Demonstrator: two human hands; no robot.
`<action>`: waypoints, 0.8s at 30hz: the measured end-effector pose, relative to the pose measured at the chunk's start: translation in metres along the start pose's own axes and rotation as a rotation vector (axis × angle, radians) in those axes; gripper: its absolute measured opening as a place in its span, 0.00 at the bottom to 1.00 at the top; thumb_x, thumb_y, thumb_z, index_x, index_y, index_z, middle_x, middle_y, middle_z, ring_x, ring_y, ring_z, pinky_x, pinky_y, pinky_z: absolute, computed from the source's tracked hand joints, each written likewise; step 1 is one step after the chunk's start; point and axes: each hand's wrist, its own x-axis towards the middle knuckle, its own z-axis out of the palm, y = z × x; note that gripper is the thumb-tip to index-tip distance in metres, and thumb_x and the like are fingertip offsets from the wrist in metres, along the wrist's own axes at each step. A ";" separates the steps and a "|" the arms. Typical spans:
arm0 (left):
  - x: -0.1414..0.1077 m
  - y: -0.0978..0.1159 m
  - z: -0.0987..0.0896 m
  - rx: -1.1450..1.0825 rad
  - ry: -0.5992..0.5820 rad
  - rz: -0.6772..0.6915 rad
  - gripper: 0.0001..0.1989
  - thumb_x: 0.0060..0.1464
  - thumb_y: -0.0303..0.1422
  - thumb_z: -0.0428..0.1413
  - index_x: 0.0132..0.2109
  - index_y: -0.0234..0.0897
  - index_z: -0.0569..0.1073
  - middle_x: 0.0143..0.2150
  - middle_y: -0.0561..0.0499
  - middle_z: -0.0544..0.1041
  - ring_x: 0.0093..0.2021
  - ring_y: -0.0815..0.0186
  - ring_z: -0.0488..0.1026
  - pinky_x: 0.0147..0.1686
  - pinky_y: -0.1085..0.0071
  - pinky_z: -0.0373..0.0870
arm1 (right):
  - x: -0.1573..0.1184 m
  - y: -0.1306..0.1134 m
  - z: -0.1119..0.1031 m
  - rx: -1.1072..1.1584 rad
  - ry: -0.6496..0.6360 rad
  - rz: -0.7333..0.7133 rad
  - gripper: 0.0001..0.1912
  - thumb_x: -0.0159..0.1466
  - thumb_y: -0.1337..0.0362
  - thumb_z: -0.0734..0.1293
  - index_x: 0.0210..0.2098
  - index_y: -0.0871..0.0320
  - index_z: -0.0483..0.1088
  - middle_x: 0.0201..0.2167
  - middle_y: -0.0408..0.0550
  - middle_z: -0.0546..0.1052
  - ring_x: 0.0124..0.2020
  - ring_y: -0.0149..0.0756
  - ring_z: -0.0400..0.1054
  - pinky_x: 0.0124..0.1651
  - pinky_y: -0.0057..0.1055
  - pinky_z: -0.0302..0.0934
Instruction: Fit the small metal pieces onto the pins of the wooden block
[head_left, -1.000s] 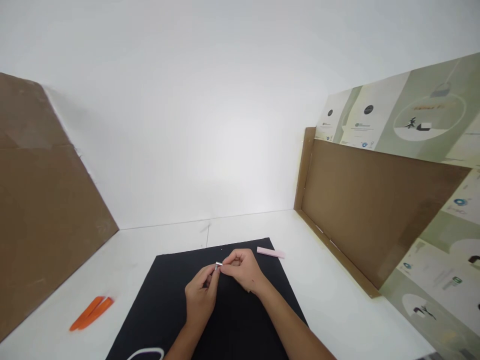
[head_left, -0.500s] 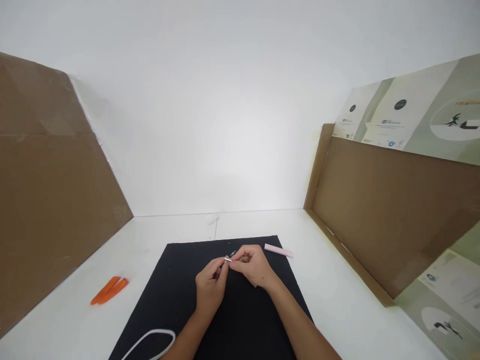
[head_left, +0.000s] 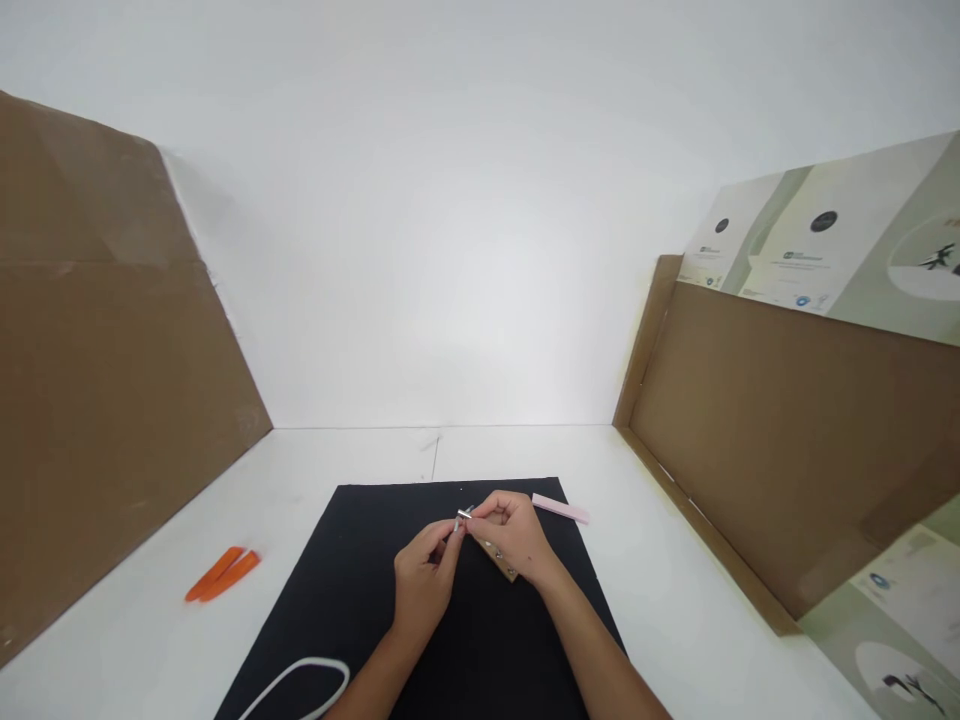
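My left hand (head_left: 425, 575) pinches a small grey piece, too small to name, between thumb and index finger above the black mat (head_left: 352, 580). Close beside it, my right hand (head_left: 517, 535) is closed in a pinch on a small silvery metal piece (head_left: 464, 514). The two pieces meet or overlap between the fingertips; whether they are joined cannot be made out. Under my right hand lies a narrow tan strip (head_left: 504, 567) with small shiny parts on it, partly covered by the hand.
A pale pink strip (head_left: 561, 508) crosses the mat's right edge. Orange pieces (head_left: 223, 574) lie on the white table at left. A white cord loop (head_left: 307, 662) rests by my left forearm. Cardboard panels (head_left: 135, 360) (head_left: 795, 430) stand at both sides.
The tan strip now shows below my right hand. The silvery piece is tilted differently at my fingertips. The whole view has shifted slightly.
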 end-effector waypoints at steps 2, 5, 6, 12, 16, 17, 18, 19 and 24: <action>-0.001 0.001 0.000 0.000 -0.002 -0.002 0.12 0.60 0.37 0.55 0.42 0.37 0.80 0.29 0.51 0.79 0.23 0.71 0.71 0.25 0.76 0.70 | 0.000 0.001 0.000 0.018 0.001 0.016 0.16 0.48 0.56 0.77 0.24 0.60 0.72 0.19 0.44 0.76 0.19 0.29 0.65 0.24 0.26 0.55; -0.001 0.003 0.000 -0.001 -0.013 -0.018 0.11 0.59 0.37 0.55 0.42 0.37 0.80 0.27 0.52 0.78 0.23 0.70 0.71 0.25 0.76 0.69 | 0.000 0.003 -0.002 0.022 -0.024 0.025 0.16 0.48 0.55 0.77 0.24 0.60 0.73 0.19 0.43 0.76 0.19 0.28 0.64 0.24 0.26 0.54; -0.001 0.003 -0.001 -0.004 -0.014 -0.023 0.11 0.59 0.37 0.55 0.41 0.37 0.80 0.27 0.52 0.78 0.23 0.70 0.72 0.24 0.76 0.69 | 0.000 0.004 -0.002 0.022 -0.032 0.022 0.16 0.49 0.55 0.77 0.25 0.60 0.73 0.19 0.43 0.75 0.19 0.28 0.64 0.24 0.26 0.54; -0.001 0.002 -0.001 -0.016 -0.008 -0.026 0.12 0.59 0.36 0.55 0.41 0.36 0.80 0.28 0.51 0.79 0.22 0.71 0.71 0.24 0.77 0.68 | -0.001 0.006 -0.003 0.030 -0.054 -0.009 0.14 0.50 0.57 0.77 0.25 0.61 0.72 0.18 0.42 0.75 0.18 0.26 0.62 0.23 0.25 0.51; -0.001 0.002 -0.001 -0.024 0.006 -0.028 0.12 0.59 0.37 0.55 0.41 0.36 0.81 0.27 0.51 0.78 0.21 0.72 0.69 0.23 0.77 0.67 | -0.001 0.004 -0.002 0.037 -0.058 -0.008 0.16 0.48 0.55 0.77 0.25 0.61 0.72 0.20 0.44 0.76 0.21 0.30 0.67 0.26 0.27 0.57; -0.001 0.002 -0.001 -0.026 0.005 -0.031 0.12 0.59 0.37 0.55 0.41 0.36 0.81 0.27 0.52 0.78 0.21 0.72 0.68 0.23 0.77 0.67 | -0.001 0.004 -0.002 0.032 -0.053 -0.007 0.17 0.48 0.54 0.77 0.24 0.60 0.72 0.20 0.44 0.76 0.22 0.31 0.68 0.26 0.28 0.58; -0.001 0.001 -0.001 -0.027 0.004 -0.034 0.12 0.59 0.37 0.55 0.41 0.36 0.81 0.27 0.52 0.78 0.21 0.72 0.68 0.23 0.77 0.67 | -0.001 0.004 -0.002 0.024 -0.047 -0.006 0.18 0.47 0.53 0.77 0.24 0.60 0.72 0.20 0.44 0.76 0.22 0.32 0.68 0.26 0.28 0.59; -0.001 0.001 0.000 -0.029 0.003 -0.034 0.12 0.59 0.37 0.55 0.41 0.36 0.81 0.27 0.52 0.78 0.20 0.72 0.68 0.23 0.77 0.67 | -0.001 0.003 -0.002 0.015 -0.041 -0.005 0.18 0.47 0.52 0.78 0.24 0.60 0.72 0.20 0.44 0.76 0.21 0.32 0.68 0.26 0.28 0.59; -0.001 0.000 0.001 -0.027 0.021 -0.014 0.12 0.59 0.38 0.55 0.41 0.36 0.81 0.28 0.50 0.79 0.20 0.72 0.66 0.22 0.77 0.66 | -0.001 0.000 -0.001 0.009 -0.039 -0.020 0.19 0.46 0.51 0.78 0.23 0.60 0.72 0.19 0.45 0.76 0.23 0.34 0.69 0.27 0.29 0.60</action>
